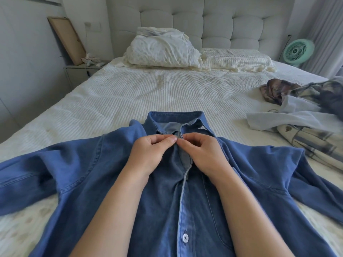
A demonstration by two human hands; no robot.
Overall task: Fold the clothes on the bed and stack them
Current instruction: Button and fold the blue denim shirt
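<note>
Head view shows the shirt (pixel 130 182) flat on the bed (pixel 130 93), front up, while left hand (pixel 148 151) and right hand (pixel 202 154) pinch its placket below the collar (pixel 174 119), probably fastening a button before folding.

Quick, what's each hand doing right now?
Left hand: pinching the front placket of the blue denim button-up shirt just below the collar.
Right hand: pinching the same placket, fingertips meeting the left's.

Tufted headboard (pixel 204 21), nightstand (pixel 78 72), green fan (pixel 297 51), curtains (pixel 326 34).
</note>
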